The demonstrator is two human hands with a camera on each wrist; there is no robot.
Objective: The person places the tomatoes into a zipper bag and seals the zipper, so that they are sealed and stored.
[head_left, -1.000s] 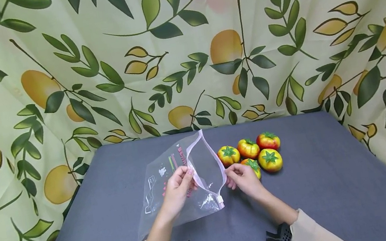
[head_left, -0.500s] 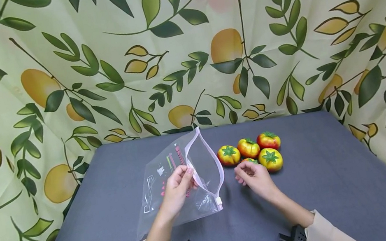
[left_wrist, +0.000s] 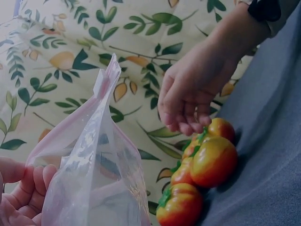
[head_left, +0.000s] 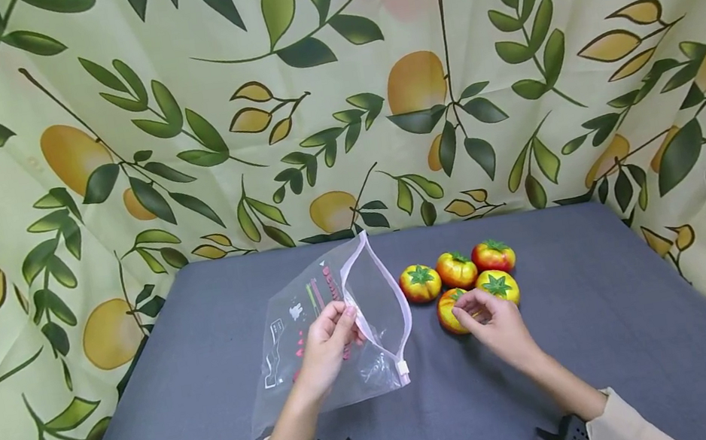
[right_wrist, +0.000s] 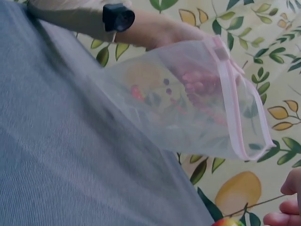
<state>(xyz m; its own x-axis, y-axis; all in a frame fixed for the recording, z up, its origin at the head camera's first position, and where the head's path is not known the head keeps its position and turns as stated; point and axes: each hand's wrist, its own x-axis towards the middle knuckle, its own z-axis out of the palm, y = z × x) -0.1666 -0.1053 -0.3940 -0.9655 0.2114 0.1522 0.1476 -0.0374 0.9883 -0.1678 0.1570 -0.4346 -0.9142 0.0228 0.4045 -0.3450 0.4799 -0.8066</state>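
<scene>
Left hand (head_left: 328,341): thumb and fingers pinch the near side of the pink rim of a clear slider-zip bag (head_left: 282,352), holding it tilted over the counter (head_left: 581,323). The bag's mouth gapes towards the right; its white slider (head_left: 403,369) sits at the lower end of the rim.

Right hand (head_left: 498,321): fingers loosely curled, nothing in the grasp, poised over the nearest tomato (head_left: 449,313). The left wrist view shows the fingers above the fruit; whether a fingertip makes contact cannot be determined.

Five red-and-yellow tomatoes (head_left: 420,284) with green calyxes stand clustered on the counter, right of the bag.

Progress, as judged: opening the bag appears complete. Work on the tomatoes appears barely begun: none is lifted, all five remain outside the bag, and no fruit is visible within it. The zip is not closed.
</scene>
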